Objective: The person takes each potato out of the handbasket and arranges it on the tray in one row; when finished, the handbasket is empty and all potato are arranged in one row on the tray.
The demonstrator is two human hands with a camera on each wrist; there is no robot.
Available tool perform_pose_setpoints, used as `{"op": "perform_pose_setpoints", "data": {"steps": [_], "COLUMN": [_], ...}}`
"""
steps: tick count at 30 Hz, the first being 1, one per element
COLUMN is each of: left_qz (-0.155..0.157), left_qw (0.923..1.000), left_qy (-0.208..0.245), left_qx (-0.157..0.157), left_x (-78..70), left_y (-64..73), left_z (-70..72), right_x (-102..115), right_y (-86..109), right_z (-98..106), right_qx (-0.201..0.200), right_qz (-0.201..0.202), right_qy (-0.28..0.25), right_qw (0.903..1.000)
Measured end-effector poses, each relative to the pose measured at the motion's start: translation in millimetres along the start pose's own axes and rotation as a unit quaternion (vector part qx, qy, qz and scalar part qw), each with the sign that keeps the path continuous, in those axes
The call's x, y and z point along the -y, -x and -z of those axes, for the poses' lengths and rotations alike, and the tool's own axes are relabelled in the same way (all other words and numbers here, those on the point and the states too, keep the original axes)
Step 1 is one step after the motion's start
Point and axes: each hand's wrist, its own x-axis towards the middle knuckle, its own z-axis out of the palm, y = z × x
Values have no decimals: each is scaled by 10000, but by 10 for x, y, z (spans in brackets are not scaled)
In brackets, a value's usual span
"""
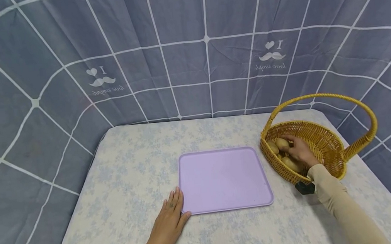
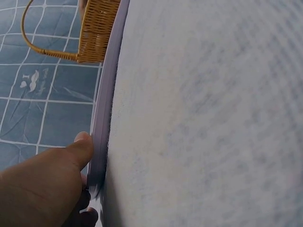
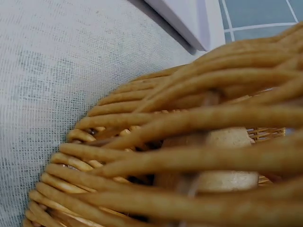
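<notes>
A blue-grey curtain (image 1: 179, 18) with white grid lines hung behind a table (image 1: 133, 174) dressed in pale flowered cloth (image 1: 226, 235), and at the right side of that table sat a wicker basket (image 1: 331, 152) with a tall hoop handle (image 1: 319, 95), the lilac tray (image 1: 225, 179) lying flat just beside it. The left hand (image 1: 167, 221) rested at the tray's near left corner, its fingers straight and near one another, the thumb set apart against the edge; a light touch there seemed enough to steady the tray. The right hand (image 1: 300, 150) was down inside the basket, its thumb and fingers seeming to pinch one potato (image 1: 281, 142), while a second potato (image 1: 272, 147) lay just left of it and a third potato (image 1: 291, 164) nearer the person. To do this well, it seemed best to close the fingertips round the potato's widest part, squeeze only enough to stop it slipping, and lift straight up, clear of both rim and handle. Smallest came the print: on the curtain, twice over, an "I" (image 1: 103, 70), a heart (image 1: 91, 72), a moustache (image 1: 102, 81) and the words "love simple" (image 1: 107, 90), mirror-reversed; no brand could be read on basket or tray
</notes>
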Motion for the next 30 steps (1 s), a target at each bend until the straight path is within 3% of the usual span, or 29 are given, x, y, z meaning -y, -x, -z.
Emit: {"op": "perform_pose_setpoints", "data": {"steps": [6,12,15,19,22,25,30], "left_qz": [75,70,101,122,107,86,108], "left_qw": [10000,10000,9999,9999,9999,10000,9999], "left_qy": [56,69,53,65,48,17,38], "left_qx": [22,15,35,49,31,24,73], "left_x": [17,15,15,14,9,8,15], "left_y": [1,-5,-4,-5,-11,-15,-13], "left_z": [-23,-36,-36,-29,-30,-34,-28], "right_x": [112,514,798,1179,1397,1551,1769], "right_y": [49,234,369,472,440,349,240], "right_z": [48,260,340,278,47,-313,-990], "right_qx": [-305,-995,-1383,-1547,-1188,-635,491], "right_qz": [-59,176,483,1287,1821,2021,1833], "right_qy": [-504,-1084,-1527,-2531,-3063,-3168,-3126], "right_qw": [9982,9890,9774,9463,9267,9245,9307]}}
